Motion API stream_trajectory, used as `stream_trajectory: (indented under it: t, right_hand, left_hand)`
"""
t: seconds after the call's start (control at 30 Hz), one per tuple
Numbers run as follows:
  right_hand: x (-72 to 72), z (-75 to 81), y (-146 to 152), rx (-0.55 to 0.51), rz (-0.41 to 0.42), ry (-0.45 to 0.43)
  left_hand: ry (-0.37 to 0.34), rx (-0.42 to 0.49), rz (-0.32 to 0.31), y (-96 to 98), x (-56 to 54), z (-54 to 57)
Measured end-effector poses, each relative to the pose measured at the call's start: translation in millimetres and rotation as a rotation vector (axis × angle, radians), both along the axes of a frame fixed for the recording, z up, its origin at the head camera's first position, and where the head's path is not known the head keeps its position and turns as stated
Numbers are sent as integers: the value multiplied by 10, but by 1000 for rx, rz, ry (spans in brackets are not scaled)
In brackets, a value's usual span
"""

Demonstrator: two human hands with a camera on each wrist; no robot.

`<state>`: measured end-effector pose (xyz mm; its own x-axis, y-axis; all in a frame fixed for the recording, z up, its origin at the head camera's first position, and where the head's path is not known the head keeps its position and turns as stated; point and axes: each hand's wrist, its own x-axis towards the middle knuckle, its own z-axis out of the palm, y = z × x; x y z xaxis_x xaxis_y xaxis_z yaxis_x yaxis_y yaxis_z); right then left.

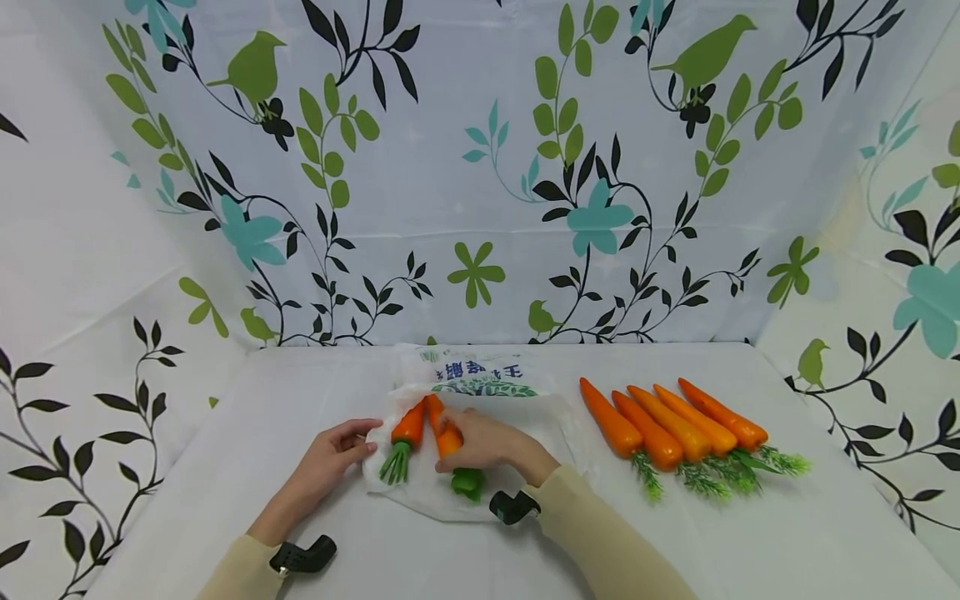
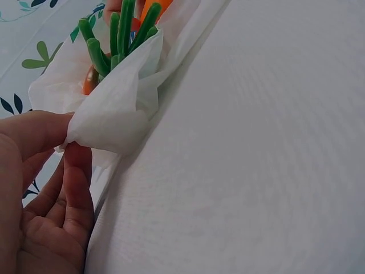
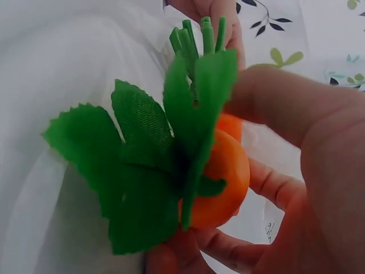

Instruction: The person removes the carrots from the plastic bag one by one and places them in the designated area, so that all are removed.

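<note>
Head view: right hand (image 1: 483, 440) grips the leafy-topped carrot (image 1: 447, 442) over the plastic bag (image 1: 536, 421); left hand (image 1: 337, 457) pinches the bag's edge. Carrot appears light, stiff, somewhat slippery; best held round its thick body, clear of the flimsy leaves (image 1: 468, 483).

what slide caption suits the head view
Right hand gripping a carrot over a white bag, left hand at its edge, five carrots nearby.
</note>
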<state>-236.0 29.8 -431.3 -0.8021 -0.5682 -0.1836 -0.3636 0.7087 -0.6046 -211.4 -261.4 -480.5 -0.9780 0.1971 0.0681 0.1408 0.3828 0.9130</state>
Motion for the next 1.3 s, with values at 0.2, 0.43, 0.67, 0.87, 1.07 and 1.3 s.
stream_trajectory:
  t: [0.2, 0.43, 0.67, 0.87, 1.07, 1.3]
  right_hand:
    - [-7, -33, 61, -133, -47, -40]
    - [-6, -9, 179, -260, -61, -98]
    - [65, 27, 281, -245, -20, -83]
    - [184, 82, 451, -244, -5, -94]
    - [269, 162, 685, -258, -10, -94]
    - [351, 226, 1029, -251, -53, -102]
  left_hand:
    - [-5, 2, 4, 1, 6, 3]
    - [-4, 29, 3, 26, -7, 27]
    - [-21, 17, -20, 8, -25, -15]
    - [-32, 11, -26, 11, -3, 8]
    - [-35, -7, -15, 13, 12, 36]
    - [-32, -5, -12, 18, -3, 17]
